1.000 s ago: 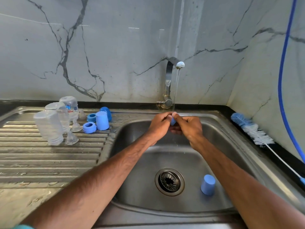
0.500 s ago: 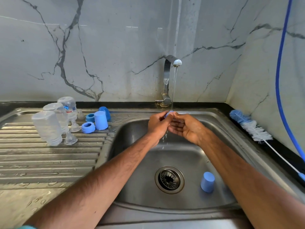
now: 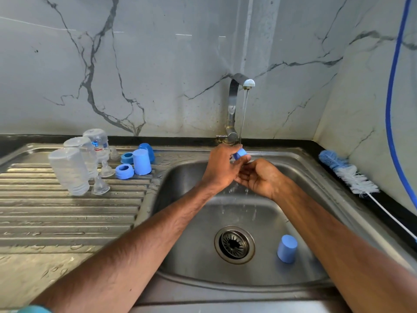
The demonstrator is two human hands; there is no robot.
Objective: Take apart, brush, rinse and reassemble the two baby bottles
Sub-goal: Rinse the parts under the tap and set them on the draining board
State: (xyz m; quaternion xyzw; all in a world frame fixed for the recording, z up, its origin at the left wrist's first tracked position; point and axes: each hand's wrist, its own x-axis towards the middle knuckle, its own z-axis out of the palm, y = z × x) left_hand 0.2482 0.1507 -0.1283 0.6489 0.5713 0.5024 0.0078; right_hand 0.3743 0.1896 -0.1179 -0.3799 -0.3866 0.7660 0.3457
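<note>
We are in the rinsing step. Our left hand (image 3: 222, 168) pinches a small blue piece (image 3: 239, 153), a screw ring by the look of it, between thumb and fingertips and holds it in the thin stream from the tap (image 3: 233, 105), above the back of the sink (image 3: 180, 177). Our right hand (image 3: 259, 177) lies just beneath, palm up and fingers loosely spread, gripping nothing. We cannot tell whether its fingertips touch the piece.

Most parts look done. The clear bottle bodies (image 3: 68, 171) stand upside down on the drainboard (image 3: 67, 213) with clear teats (image 3: 100, 186), two blue rings (image 3: 124, 171) and a blue cap (image 3: 141, 161) beside them. One more blue cap (image 3: 287, 248) stands mouth down in the basin, just right of the drain, so we judge it is not yet rinsed. The bottle brush (image 3: 347, 175) lies on the counter to the right, well apart from our hands.

Next we should turn the piece so the water runs through its inside, set it with the others, then reach down for the cap. The piece is wet and small, so it needs a firm pinch.
</note>
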